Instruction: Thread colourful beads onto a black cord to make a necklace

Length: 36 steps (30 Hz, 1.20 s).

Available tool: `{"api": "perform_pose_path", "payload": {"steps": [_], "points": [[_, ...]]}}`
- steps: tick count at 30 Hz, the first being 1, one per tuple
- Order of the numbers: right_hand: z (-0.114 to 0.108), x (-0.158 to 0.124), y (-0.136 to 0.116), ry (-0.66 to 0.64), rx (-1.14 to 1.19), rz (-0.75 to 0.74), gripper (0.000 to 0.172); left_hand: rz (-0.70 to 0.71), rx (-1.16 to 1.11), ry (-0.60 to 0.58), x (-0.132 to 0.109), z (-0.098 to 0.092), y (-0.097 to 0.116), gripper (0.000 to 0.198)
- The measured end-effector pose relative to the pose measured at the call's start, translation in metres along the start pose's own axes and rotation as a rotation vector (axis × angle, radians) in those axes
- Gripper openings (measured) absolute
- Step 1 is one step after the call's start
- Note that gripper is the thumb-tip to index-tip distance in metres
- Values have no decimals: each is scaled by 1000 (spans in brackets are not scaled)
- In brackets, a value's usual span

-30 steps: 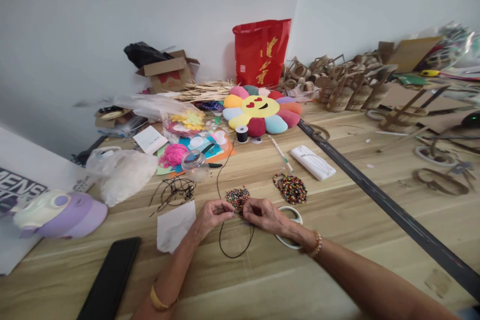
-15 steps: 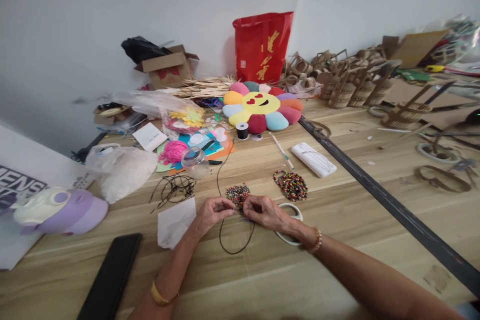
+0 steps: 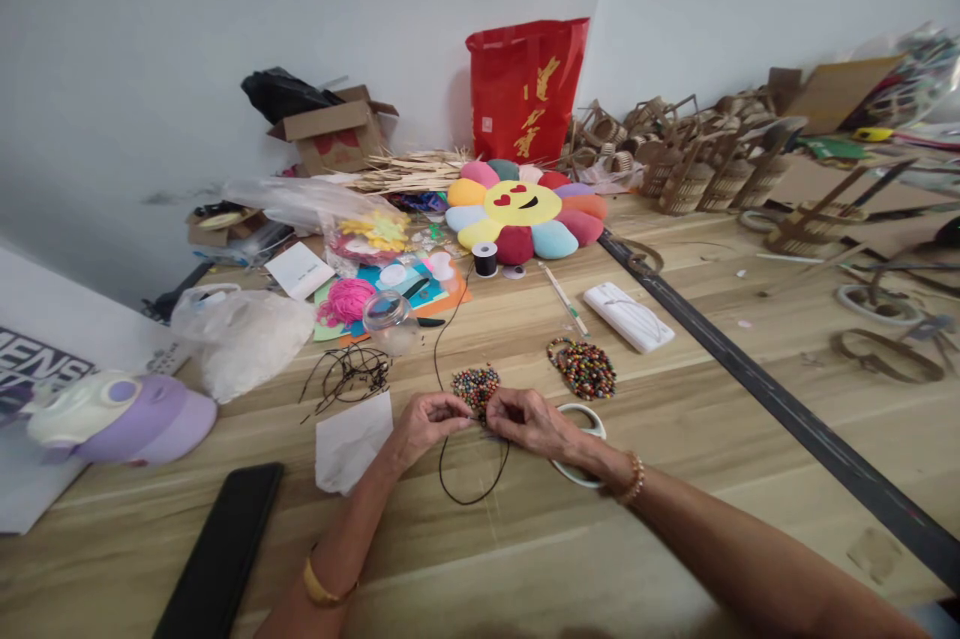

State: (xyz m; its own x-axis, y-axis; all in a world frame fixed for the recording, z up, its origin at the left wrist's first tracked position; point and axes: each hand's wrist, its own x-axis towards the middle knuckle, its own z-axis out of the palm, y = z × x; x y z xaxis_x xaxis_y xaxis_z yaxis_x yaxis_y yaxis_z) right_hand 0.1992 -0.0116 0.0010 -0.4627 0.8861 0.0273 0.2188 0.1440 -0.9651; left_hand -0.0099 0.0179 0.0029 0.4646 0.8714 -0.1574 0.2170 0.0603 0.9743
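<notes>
Both hands are close together at a pile of small multicoloured beads [image 3: 474, 385] on the wooden table. My left hand [image 3: 429, 427] is closed in a pinch at the near left side of the pile. My right hand [image 3: 531, 422], also pinching, faces it from the right. A thin black cord [image 3: 471, 502] hangs in a loop on the table below the fingers, its ends running up to both hands. Another length of it leads back to a black spool [image 3: 485, 260]. Any bead between the fingertips is too small to make out.
White-handled scissors [image 3: 592, 419] lie partly under my right wrist. Strung beads [image 3: 583, 369] and a white power bank [image 3: 628, 316] are beyond. Left are a paper sheet [image 3: 352, 444], black cord pieces [image 3: 346, 377], a clear jar [image 3: 390, 319] and a black phone-like slab [image 3: 221, 554].
Almost nothing differs. Both hands keep the same pinched pose at the bead pile, and the camera view has shifted very slightly.
</notes>
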Motion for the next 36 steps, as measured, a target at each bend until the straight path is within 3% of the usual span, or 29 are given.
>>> {"api": "perform_pose_path", "payload": {"steps": [27, 36], "points": [[0, 0, 0, 10, 5, -27, 15, -17, -45, -29, 1, 1, -6, 22], [1, 0, 0, 19, -31, -53, 17, 20, 42, -52, 0, 2, -6, 20]]}}
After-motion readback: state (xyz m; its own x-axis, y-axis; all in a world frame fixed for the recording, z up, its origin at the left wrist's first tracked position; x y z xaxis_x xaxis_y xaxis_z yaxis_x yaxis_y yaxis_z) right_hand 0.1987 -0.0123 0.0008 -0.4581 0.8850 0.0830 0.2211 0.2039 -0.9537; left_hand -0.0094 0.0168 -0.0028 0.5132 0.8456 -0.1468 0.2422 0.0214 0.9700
